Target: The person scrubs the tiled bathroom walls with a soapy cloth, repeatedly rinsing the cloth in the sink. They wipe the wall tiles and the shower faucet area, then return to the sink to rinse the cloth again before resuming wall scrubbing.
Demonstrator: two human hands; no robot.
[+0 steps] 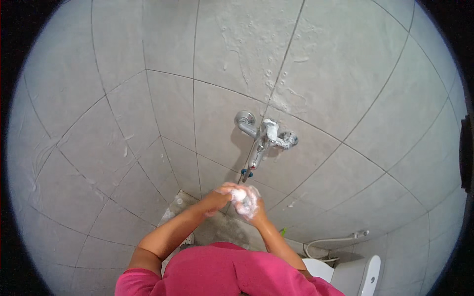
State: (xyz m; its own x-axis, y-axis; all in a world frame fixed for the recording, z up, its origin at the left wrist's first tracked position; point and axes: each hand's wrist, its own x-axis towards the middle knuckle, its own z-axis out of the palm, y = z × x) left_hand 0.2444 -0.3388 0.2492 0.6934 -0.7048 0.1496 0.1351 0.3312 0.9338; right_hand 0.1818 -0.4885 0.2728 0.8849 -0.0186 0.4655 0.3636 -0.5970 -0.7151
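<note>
Close together below the mixer tap, my left hand (221, 196) and my right hand (253, 208) are covered in white lather, thickest on the right. A rounded white lump (239, 195) shows between them, against the fingers of my left hand; whether it is a bar of soap or only foam I cannot tell. Blur and suds hide how far the fingers of each hand are closed. Just beyond my hands, the chrome wall-mounted mixer tap (259, 146) carries white foam on its lever (272, 130) and right-hand fitting. No water stream is visible under its spout.
Grey wall tiles (318, 74) surround the tap, with wet streaks and foam spots. A blue fitting (247, 172) sits behind the spout. At lower right are a white toilet cistern (355, 275) and a pale hose (326, 240). Below my hands is the grey floor (222, 231).
</note>
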